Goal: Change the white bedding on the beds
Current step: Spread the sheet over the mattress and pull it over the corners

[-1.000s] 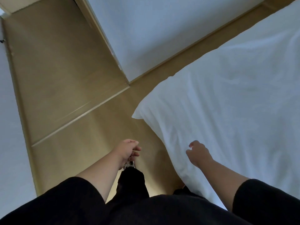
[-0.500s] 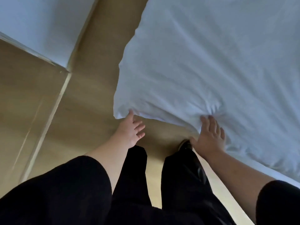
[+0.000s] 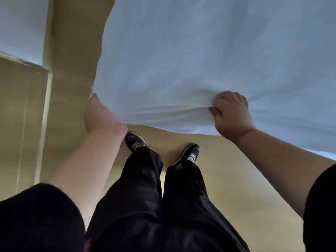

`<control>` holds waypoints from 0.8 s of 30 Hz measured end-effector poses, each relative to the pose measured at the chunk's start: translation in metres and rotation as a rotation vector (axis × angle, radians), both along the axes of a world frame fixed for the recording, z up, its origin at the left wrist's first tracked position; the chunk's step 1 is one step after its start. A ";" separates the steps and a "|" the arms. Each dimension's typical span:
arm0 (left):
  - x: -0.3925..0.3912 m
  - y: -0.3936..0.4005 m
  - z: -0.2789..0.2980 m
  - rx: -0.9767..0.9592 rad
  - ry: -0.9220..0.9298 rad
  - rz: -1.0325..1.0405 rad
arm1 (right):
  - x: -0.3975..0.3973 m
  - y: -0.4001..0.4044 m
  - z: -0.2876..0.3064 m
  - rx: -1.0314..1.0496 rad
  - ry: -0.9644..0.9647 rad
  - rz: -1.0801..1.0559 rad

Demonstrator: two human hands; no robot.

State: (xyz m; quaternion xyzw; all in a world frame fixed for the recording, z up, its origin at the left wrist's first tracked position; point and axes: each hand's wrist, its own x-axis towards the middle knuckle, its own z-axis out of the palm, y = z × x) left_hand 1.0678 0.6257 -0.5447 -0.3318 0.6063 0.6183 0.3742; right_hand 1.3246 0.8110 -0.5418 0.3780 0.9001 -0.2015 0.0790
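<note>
A white duvet covers the bed and fills the upper right of the head view. My left hand holds its near left corner, thumb on top and fingers hidden under the cloth. My right hand grips a bunched fold of the same near edge, fingers curled round the fabric. The edge between my hands is lifted off the floor and creased. The bed frame under the duvet is hidden.
Tan wooden floor lies below me, with my two dark shoes close to the duvet edge. A white wall with a beige skirting strip stands at the left. A narrow strip of floor runs between wall and bed.
Both hands went from reaching toward the duvet edge to touching it and now grip it. The view has swung so the duvet fills the top of the frame.
</note>
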 end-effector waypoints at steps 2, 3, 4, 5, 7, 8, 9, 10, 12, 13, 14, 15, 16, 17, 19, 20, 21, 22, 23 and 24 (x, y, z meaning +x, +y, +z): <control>-0.012 -0.028 0.012 -0.009 0.030 0.067 | 0.001 -0.020 0.013 0.035 0.161 0.078; -0.015 -0.038 0.012 -0.049 0.013 0.084 | 0.000 -0.029 0.014 0.029 0.174 0.105; -0.016 -0.048 0.004 -0.167 -0.003 0.051 | -0.001 -0.038 0.012 0.002 0.114 0.131; -0.016 -0.054 -0.006 -0.298 -0.035 -0.016 | -0.001 -0.044 0.007 -0.063 -0.013 0.144; -0.017 -0.063 -0.036 -0.542 -0.122 -0.270 | -0.002 -0.049 -0.009 -0.291 -0.338 0.111; -0.019 -0.066 -0.055 -0.631 -0.121 -0.435 | -0.001 -0.050 -0.015 -0.407 -0.503 0.107; -0.022 -0.067 -0.072 -0.685 -0.133 -0.598 | 0.000 -0.049 -0.021 -0.480 -0.634 0.132; -0.024 -0.066 -0.079 -0.756 -0.122 -0.761 | 0.000 -0.046 -0.027 -0.509 -0.714 0.152; -0.029 -0.064 -0.079 -0.886 0.003 -0.976 | -0.006 -0.041 -0.028 -0.466 -0.714 0.150; -0.030 -0.064 -0.078 -0.893 0.081 -1.059 | -0.012 -0.038 -0.027 -0.409 -0.664 0.129; -0.029 -0.063 -0.075 -0.868 0.173 -1.075 | -0.017 -0.036 -0.026 -0.329 -0.586 0.106; -0.026 -0.059 -0.072 -0.816 0.255 -1.108 | -0.023 -0.034 -0.023 -0.235 -0.488 0.088; -0.023 -0.051 -0.068 -0.751 0.351 -1.135 | -0.028 -0.033 -0.020 -0.140 -0.372 0.058; -0.020 -0.040 -0.066 -0.685 0.482 -1.150 | -0.032 -0.030 -0.018 -0.053 -0.263 0.019; -0.018 -0.010 -0.056 -0.569 0.752 -1.144 | -0.042 -0.019 -0.017 0.033 -0.187 -0.038; -0.019 0.007 -0.052 -0.521 0.850 -1.141 | -0.048 -0.012 -0.019 0.031 -0.247 -0.052; -0.021 0.022 -0.052 -0.489 0.889 -1.151 | -0.054 -0.003 -0.022 0.017 -0.339 -0.056; -0.024 0.033 -0.053 -0.478 0.858 -1.177 | -0.059 0.005 -0.025 -0.003 -0.430 -0.056; -0.030 0.039 -0.060 -0.495 0.771 -1.211 | -0.064 0.012 -0.029 -0.035 -0.504 -0.056; -0.036 0.041 -0.064 -0.526 0.665 -1.225 | -0.068 0.019 -0.033 -0.081 -0.551 -0.053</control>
